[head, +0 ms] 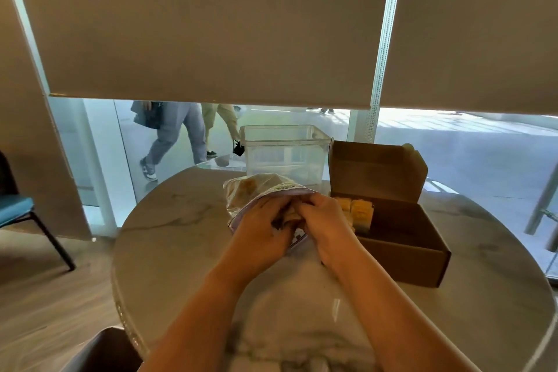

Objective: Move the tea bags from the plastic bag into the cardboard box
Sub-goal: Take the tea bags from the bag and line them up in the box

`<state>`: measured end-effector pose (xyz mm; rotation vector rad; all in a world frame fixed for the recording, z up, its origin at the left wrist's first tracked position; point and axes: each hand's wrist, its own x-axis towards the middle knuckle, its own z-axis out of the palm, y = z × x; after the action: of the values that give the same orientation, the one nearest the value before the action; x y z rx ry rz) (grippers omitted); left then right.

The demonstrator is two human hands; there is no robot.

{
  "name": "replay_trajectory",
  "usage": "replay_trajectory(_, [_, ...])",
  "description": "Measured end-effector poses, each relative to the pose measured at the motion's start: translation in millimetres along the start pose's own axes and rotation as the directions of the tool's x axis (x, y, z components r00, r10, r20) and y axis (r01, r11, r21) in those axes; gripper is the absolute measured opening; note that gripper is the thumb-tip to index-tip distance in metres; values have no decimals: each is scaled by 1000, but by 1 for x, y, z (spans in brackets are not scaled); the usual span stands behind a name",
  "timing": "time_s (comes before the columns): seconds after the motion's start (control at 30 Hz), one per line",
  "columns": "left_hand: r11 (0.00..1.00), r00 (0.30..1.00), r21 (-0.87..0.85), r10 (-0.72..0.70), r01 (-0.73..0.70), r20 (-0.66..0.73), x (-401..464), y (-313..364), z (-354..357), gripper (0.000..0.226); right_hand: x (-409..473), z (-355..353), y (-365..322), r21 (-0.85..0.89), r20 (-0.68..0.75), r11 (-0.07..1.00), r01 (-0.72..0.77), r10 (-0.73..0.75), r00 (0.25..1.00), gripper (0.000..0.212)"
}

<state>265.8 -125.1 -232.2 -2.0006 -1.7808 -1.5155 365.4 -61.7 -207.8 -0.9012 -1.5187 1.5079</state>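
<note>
Our left hand point(262, 228) and right hand point(324, 222) meet at mouth of plastic bag point(256, 190) on marble table point(181, 220), fingers curled into opening; whether they clasp tea bags, we cannot tell. Risk, we judge: bag slumps, spilling contents. Cardboard box point(401, 238) open just right, yellow tea bags point(359, 211) already inside at far-left corner.

Two bare forearms reach up from the bottom edge of the view, with no sleeve, watch, bracelet or glove on either. The left hand point(262, 228) and the right hand point(324, 222) show no rings on the fingers that can be seen. Nothing else of the person shows.
</note>
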Motion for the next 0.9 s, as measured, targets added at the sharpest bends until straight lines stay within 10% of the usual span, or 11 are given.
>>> replay_trajectory(0.13, [993,992,-104,-72,61,-107,1,1,-4,33,-3,-5,-6,307,137,950,-56,14,991,26])
replay_trajectory(0.43, [867,909,-414,-375,276,-180,4,9,-5,14,-7,-5,-4,-371,149,855,361,-329,932,18])
replay_trajectory(0.63, [685,881,-631,-472,364,-4,6,8,-12,16,-8,-8,-9,-242,8,927,286,-292,956,9])
replay_trajectory(0.9, [702,858,-603,-511,378,-56,6,6,-13,12,-13,-17,-19,-190,14,967,172,-172,985,7])
